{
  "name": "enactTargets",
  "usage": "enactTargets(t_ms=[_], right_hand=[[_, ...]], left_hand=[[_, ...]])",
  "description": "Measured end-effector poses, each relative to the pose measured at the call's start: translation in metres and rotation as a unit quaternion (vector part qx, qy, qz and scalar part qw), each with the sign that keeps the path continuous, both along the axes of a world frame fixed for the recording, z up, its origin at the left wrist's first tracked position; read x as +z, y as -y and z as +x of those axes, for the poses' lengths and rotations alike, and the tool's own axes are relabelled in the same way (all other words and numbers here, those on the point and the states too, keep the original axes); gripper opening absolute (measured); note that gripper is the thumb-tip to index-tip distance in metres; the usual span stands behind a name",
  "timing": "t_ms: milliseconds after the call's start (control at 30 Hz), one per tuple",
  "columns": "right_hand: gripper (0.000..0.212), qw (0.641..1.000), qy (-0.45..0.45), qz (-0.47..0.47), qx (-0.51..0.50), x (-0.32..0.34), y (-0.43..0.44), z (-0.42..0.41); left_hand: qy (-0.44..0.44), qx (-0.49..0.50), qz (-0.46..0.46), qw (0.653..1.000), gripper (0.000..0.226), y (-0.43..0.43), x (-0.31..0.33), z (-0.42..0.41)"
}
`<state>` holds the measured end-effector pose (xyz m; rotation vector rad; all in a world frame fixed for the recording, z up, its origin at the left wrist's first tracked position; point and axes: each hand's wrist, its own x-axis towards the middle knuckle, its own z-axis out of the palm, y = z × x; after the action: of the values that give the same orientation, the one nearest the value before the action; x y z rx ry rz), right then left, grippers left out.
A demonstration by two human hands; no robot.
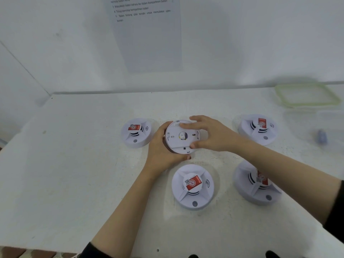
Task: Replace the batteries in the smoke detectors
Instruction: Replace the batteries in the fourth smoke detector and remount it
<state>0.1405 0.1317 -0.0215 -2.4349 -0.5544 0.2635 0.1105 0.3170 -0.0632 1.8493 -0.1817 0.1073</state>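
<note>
A white smoke detector [177,139] is held back side up above the middle of the white table [74,164]. My left hand [161,148] grips it from the left and below. My right hand [210,134] grips its back plate from the right, fingers over the far rim and thumb at the near rim. Several other white detectors with red labels lie face up: one at the left [135,133], one in front [192,187], one at the right rear [258,128] and one at the near right [253,189], partly hidden by my right forearm.
A clear plastic box with a green-rimmed lid [307,94] stands at the back right, with a small blurred bluish object [322,135] near it. A printed instruction sheet [147,34] hangs on the wall behind. The table's near edge runs along the lower left.
</note>
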Motion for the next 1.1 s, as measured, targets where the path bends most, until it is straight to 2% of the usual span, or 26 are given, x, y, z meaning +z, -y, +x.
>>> enactTargets(t_ms=[133, 233, 367, 533, 633, 833, 1000, 1100], right_hand=[[0.064, 0.999, 0.001, -0.032, 0.031, 0.003, -0.003, 0.0], [0.064, 0.994, 0.073, -0.07, 0.028, 0.009, -0.008, -0.002], [0.064, 0.987, 0.145, -0.07, 0.013, 0.011, -0.018, -0.006], [0.058, 0.976, 0.203, -0.067, 0.026, 0.005, -0.019, -0.006], [0.06, 0.966, 0.235, -0.098, 0.041, 0.001, -0.017, -0.006], [0.066, 0.966, 0.227, -0.116, 0.029, -0.004, -0.016, -0.003], [0.063, 0.97, 0.226, -0.085, 0.024, -0.005, -0.017, -0.004], [0.069, 0.969, 0.236, -0.068, 0.019, -0.007, -0.019, -0.005]], left_hand=[[0.0, -0.001, 0.003, 1.0, 0.09, 0.0, -0.001, 0.0], [-0.005, 0.004, 0.002, 1.0, 0.094, 0.0, -0.002, -0.002], [-0.015, 0.002, 0.0, 1.0, 0.098, 0.001, -0.003, -0.003], [-0.02, 0.011, -0.012, 1.0, 0.09, 0.001, 0.0, -0.005], [-0.021, 0.017, -0.017, 0.999, 0.089, 0.003, 0.0, -0.005], [-0.029, 0.037, -0.009, 0.999, 0.093, 0.002, -0.002, -0.004], [-0.027, 0.047, -0.008, 0.999, 0.089, 0.003, -0.003, -0.005], [-0.023, 0.05, -0.003, 0.998, 0.089, 0.003, -0.003, -0.004]])
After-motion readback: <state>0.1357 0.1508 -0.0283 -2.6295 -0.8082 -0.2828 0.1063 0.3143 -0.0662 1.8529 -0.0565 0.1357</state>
